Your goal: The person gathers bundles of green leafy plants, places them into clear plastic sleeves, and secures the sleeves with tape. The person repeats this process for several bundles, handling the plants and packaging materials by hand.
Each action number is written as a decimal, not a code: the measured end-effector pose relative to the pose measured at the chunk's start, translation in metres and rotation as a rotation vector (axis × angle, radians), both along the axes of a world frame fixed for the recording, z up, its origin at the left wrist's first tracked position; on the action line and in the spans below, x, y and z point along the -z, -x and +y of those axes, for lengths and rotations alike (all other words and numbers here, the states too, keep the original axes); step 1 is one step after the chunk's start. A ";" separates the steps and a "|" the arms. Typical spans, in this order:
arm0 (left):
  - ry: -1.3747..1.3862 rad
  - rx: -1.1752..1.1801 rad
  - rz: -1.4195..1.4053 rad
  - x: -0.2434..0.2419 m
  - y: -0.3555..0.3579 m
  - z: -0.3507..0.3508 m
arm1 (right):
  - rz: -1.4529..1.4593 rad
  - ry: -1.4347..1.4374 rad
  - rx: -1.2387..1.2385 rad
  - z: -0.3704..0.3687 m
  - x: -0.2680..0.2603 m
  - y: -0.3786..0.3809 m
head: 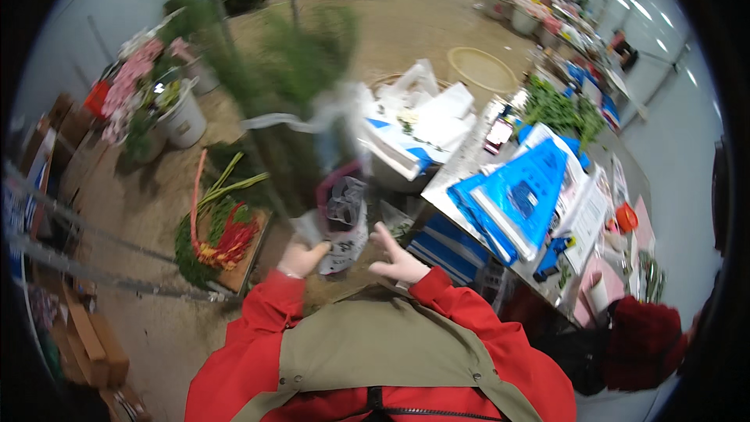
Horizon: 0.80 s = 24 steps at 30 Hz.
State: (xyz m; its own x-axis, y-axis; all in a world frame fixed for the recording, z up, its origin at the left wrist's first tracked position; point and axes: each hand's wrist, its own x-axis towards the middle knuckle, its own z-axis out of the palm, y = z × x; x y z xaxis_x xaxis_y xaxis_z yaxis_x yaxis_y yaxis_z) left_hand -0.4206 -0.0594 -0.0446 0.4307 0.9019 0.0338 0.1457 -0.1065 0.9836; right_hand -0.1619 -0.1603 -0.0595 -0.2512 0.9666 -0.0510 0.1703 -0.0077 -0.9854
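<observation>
My left hand (300,258) is closed on the lower end of a bunch of feathery green foliage (304,53) in a clear plastic sleeve (293,123). The bunch rises away from me and is blurred. Nothing is in my right hand (398,261), whose fingers are spread a little to the right of the sleeve's base. Beyond and between both hands stands a container with a purple-pink rim (330,181). Crumpled clear plastic (347,202) sits inside it, and its pale side bears writing.
To the right is a metal worktable (448,181) with blue plastic packaging (521,187), a phone (498,133) and cut greenery (556,108). Red and yellow stems (231,243) lie on a board at left. Flower buckets (184,117) stand farther left. A person in a dark red hat (641,343) is at lower right.
</observation>
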 end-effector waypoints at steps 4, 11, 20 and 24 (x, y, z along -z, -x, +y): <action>-0.076 0.103 0.362 0.025 -0.003 -0.013 | 0.716 0.172 0.260 0.046 0.031 0.013; -0.111 0.297 0.429 0.066 -0.009 -0.010 | 1.289 0.629 0.530 0.069 0.128 -0.013; -0.144 0.046 0.638 0.038 -0.062 0.086 | 1.350 0.799 0.363 0.179 0.141 -0.038; 0.038 0.093 0.633 0.022 -0.076 0.134 | 1.272 0.816 0.339 0.218 0.151 -0.043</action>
State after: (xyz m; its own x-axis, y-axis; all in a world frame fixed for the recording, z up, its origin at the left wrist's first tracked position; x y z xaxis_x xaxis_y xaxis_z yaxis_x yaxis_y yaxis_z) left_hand -0.3442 0.0745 -0.0665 0.4329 0.8554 -0.2844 0.6918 -0.1130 0.7132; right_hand -0.1185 0.0574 -0.2101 -0.3190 0.8021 -0.5048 -0.8686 -0.4605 -0.1829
